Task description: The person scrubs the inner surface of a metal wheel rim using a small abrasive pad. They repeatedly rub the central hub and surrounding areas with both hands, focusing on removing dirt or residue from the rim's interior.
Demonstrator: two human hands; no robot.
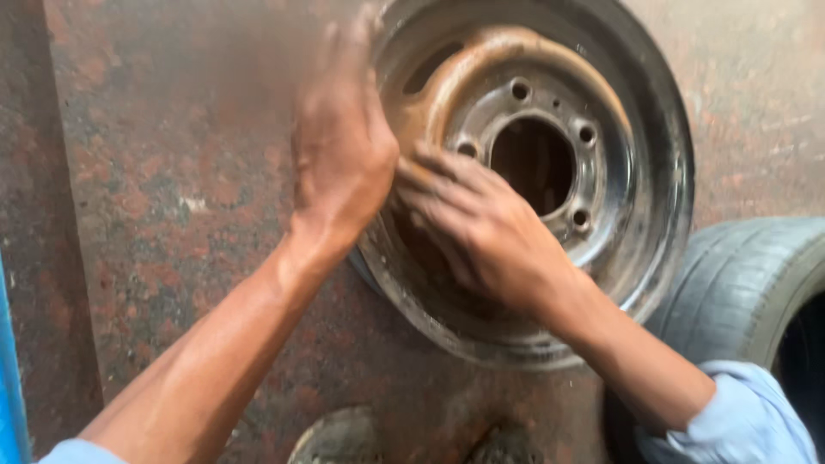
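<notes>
A bare steel wheel rim (653,163), rusty around its centre disc, with several bolt holes and a round hub hole, stands tilted on a reddish stone floor. My left hand (342,142) presses flat against the rim's left edge, fingers stretched upward and blurred. Inside the dish, my right hand (481,225) lies with its fingers curled on the rusty ridge of the centre disc at the left. Whether those fingers clamp the ridge or only rest on it is unclear.
A worn grey tyre (743,283) lies at the right, behind the rim. Two dusty toe tips of footwear (339,438) show at the bottom edge. The floor (172,189) is mottled red-brown stone; a blue strip (9,387) runs along the far left.
</notes>
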